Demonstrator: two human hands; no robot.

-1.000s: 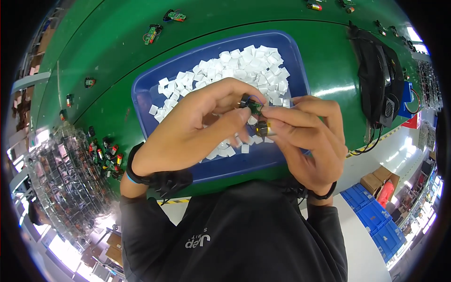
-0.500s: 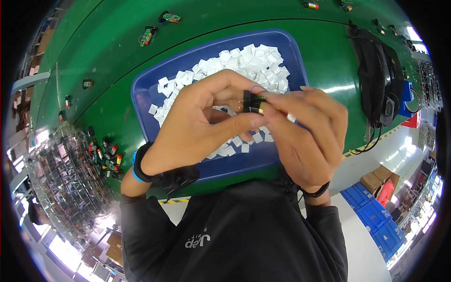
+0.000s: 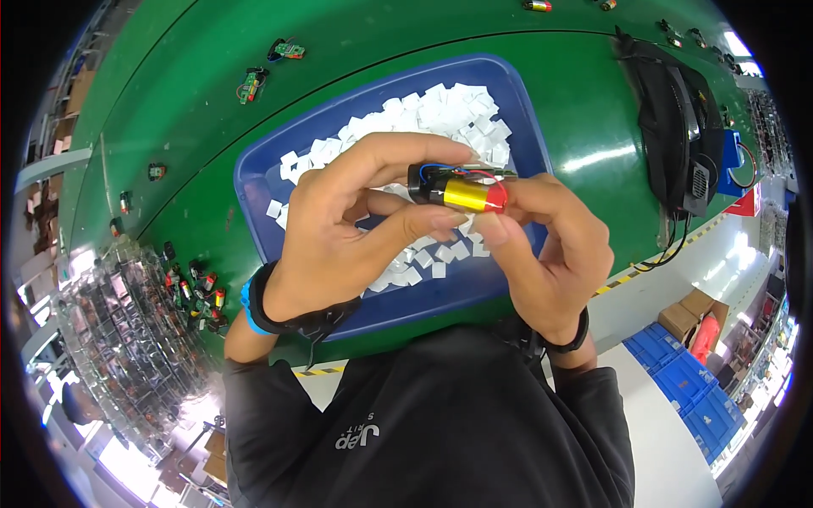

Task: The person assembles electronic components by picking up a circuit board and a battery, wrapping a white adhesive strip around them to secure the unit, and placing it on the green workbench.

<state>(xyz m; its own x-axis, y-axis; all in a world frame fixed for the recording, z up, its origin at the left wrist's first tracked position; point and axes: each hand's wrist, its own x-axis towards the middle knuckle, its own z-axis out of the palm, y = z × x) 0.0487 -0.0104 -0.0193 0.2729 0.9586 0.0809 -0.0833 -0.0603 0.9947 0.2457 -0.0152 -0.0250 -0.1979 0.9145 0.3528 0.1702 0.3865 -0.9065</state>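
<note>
Over a blue plastic bin [image 3: 535,140], my two hands hold one small battery assembly [image 3: 466,196] level. It has a yellow cylindrical cell with a red end, a black end piece, and thin red and blue wires along a narrow board. My left hand [image 3: 326,241] pinches the black end between thumb and fingers. At the red end, my right hand [image 3: 563,254] grips with thumb and index finger. Beneath them, many small white square pieces [image 3: 423,110] lie heaped in the bin, partly hidden by my hands.
Small circuit boards with parts [image 3: 251,85] lie on the green table [image 3: 195,110]. A cluster of battery assemblies [image 3: 203,292] sits at the left beside stacked clear trays [image 3: 127,330]. A black bag [image 3: 677,127] lies at the right. Blue crates [image 3: 682,381] stand on the floor.
The battery assembly has turned so its yellow and red side shows, and it lies level between my hands. My right-hand fingers have shifted to its red end.
</note>
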